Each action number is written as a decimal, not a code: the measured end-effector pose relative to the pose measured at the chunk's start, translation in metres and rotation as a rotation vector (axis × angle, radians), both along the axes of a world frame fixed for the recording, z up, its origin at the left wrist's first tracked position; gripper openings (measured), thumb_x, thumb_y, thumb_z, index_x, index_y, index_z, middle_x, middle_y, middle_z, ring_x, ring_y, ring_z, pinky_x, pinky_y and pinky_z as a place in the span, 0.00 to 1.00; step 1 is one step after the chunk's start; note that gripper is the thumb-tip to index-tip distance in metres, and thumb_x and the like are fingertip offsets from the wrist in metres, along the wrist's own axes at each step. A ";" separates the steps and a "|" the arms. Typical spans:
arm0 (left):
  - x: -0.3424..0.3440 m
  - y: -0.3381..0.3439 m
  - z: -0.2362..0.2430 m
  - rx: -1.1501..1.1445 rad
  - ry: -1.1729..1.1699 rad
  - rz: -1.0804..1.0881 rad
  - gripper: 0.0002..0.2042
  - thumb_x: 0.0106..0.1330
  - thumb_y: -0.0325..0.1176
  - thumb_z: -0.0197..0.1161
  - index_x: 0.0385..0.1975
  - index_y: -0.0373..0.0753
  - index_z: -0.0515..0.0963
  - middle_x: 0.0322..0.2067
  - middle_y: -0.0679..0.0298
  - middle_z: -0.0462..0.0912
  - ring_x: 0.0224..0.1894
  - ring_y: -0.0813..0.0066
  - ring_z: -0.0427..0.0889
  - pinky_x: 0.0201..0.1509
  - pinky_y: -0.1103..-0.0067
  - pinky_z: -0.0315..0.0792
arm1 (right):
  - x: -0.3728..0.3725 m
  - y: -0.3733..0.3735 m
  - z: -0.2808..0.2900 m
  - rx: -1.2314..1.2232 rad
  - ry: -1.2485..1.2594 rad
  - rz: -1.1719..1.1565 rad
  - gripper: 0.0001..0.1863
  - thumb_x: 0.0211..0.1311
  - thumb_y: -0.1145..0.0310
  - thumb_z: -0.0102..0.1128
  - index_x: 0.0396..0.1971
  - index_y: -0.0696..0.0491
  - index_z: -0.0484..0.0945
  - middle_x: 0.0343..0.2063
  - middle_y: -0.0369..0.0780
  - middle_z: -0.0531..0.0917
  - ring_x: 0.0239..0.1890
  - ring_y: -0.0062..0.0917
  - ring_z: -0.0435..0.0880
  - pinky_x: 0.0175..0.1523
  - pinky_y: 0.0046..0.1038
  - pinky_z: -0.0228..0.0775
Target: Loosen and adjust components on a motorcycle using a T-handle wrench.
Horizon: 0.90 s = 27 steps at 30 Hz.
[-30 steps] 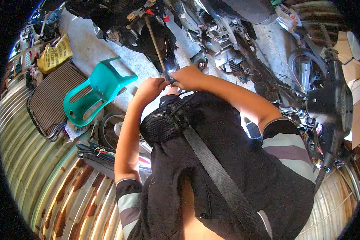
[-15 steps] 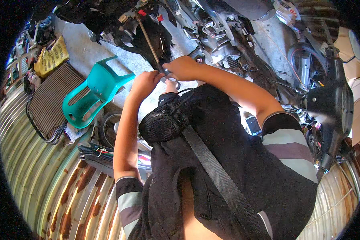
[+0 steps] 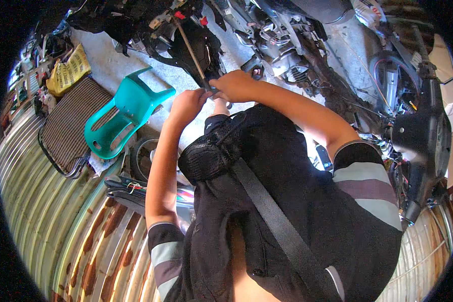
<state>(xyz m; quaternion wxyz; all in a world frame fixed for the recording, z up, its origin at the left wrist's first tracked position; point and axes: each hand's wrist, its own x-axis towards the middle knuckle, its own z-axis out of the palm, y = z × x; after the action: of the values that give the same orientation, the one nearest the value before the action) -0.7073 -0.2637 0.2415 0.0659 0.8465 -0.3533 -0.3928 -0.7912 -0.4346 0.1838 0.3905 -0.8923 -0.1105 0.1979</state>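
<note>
Grey concrete floor (image 3: 101, 53) bears a curved green plastic chair (image 3: 134, 99) near ribbed, rusty metal (image 3: 45, 206); left hand (image 3: 187, 106) and right hand (image 3: 234, 85) pinch a thin rod (image 3: 190, 50) in bent fingers (image 3: 204, 94).

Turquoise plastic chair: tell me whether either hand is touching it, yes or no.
No, the left hand and right hand are together at the near end of a thin rod, apart from the turquoise plastic chair.
</note>
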 end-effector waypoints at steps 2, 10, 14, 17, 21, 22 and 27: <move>-0.002 -0.003 -0.003 -0.030 0.007 0.016 0.18 0.67 0.44 0.51 0.29 0.33 0.77 0.25 0.45 0.78 0.32 0.43 0.77 0.35 0.59 0.68 | -0.001 -0.006 0.002 -0.016 0.001 0.013 0.18 0.57 0.53 0.57 0.39 0.51 0.73 0.27 0.45 0.82 0.34 0.43 0.82 0.37 0.43 0.70; -0.005 -0.009 -0.006 -0.070 0.110 0.089 0.19 0.68 0.45 0.51 0.30 0.32 0.77 0.26 0.47 0.80 0.31 0.46 0.78 0.36 0.63 0.69 | -0.001 -0.016 0.001 -0.054 -0.042 0.046 0.17 0.56 0.54 0.58 0.37 0.52 0.74 0.25 0.44 0.82 0.32 0.43 0.82 0.35 0.43 0.70; -0.005 -0.009 -0.007 -0.046 0.121 0.111 0.19 0.66 0.47 0.51 0.33 0.36 0.79 0.30 0.44 0.80 0.36 0.44 0.78 0.40 0.59 0.70 | -0.001 -0.016 -0.001 -0.051 -0.053 0.035 0.18 0.54 0.52 0.59 0.37 0.50 0.74 0.25 0.44 0.82 0.32 0.42 0.82 0.36 0.43 0.71; -0.008 -0.011 -0.010 -0.048 0.102 0.123 0.19 0.66 0.47 0.51 0.33 0.36 0.80 0.31 0.44 0.80 0.36 0.43 0.78 0.41 0.59 0.70 | -0.002 -0.020 0.002 -0.054 -0.055 0.027 0.18 0.54 0.50 0.59 0.37 0.48 0.75 0.26 0.43 0.82 0.34 0.41 0.82 0.36 0.42 0.71; -0.011 -0.015 -0.014 -0.062 0.114 0.160 0.20 0.66 0.46 0.52 0.30 0.33 0.80 0.29 0.43 0.79 0.35 0.42 0.77 0.40 0.57 0.69 | -0.002 -0.028 0.007 -0.073 -0.040 0.057 0.18 0.56 0.51 0.58 0.37 0.49 0.75 0.26 0.43 0.82 0.33 0.40 0.82 0.36 0.42 0.71; -0.011 -0.016 -0.014 -0.093 0.118 0.159 0.19 0.66 0.46 0.52 0.30 0.33 0.80 0.29 0.43 0.79 0.35 0.42 0.77 0.40 0.58 0.69 | -0.002 -0.030 0.008 -0.087 -0.044 0.063 0.18 0.57 0.51 0.57 0.37 0.50 0.75 0.26 0.43 0.82 0.33 0.40 0.82 0.36 0.42 0.71; -0.013 -0.021 -0.008 -0.086 0.101 0.162 0.19 0.65 0.44 0.53 0.28 0.31 0.79 0.28 0.43 0.79 0.34 0.43 0.77 0.39 0.59 0.69 | -0.002 -0.032 0.006 -0.118 -0.111 0.082 0.20 0.56 0.51 0.58 0.42 0.49 0.73 0.22 0.44 0.81 0.28 0.44 0.81 0.33 0.44 0.69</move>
<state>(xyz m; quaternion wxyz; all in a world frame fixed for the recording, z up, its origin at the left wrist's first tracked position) -0.7202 -0.2849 0.2331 0.1514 0.8477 -0.2963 -0.4131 -0.7929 -0.4668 0.1902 0.3221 -0.9181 -0.1564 0.1700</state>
